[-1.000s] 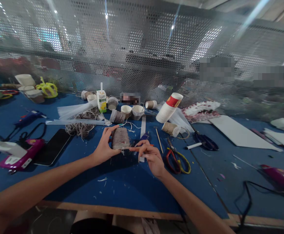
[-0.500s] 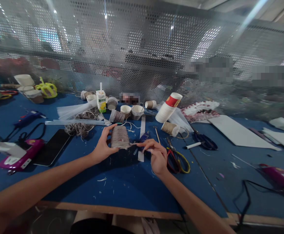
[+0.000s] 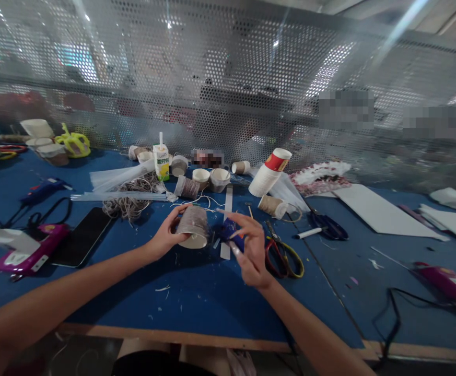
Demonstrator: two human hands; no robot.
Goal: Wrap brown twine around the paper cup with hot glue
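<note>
A paper cup wrapped in grey-brown yarn (image 3: 194, 222) is held above the blue table by my left hand (image 3: 165, 237), its pale open or bottom end tilted toward me. My right hand (image 3: 251, 250) is off the cup, to its right, with its fingers spread and nothing seen between them. Beneath and behind the right fingers lies a dark blue object (image 3: 230, 230), partly hidden, beside a white strip (image 3: 228, 201). Red and yellow handled scissors (image 3: 284, 257) lie just right of my right hand.
Behind stand a drink carton (image 3: 161, 163), several wrapped cups and a leaning paper cup stack (image 3: 269, 175). A yarn tangle (image 3: 128, 206), a black phone (image 3: 83, 237) and a blue glue gun (image 3: 44, 190) lie left. White sheets (image 3: 384, 214) lie right.
The wrapped cup has tilted, so its pale end now shows. My right fingers have come away from the cup's edge and spread apart.
</note>
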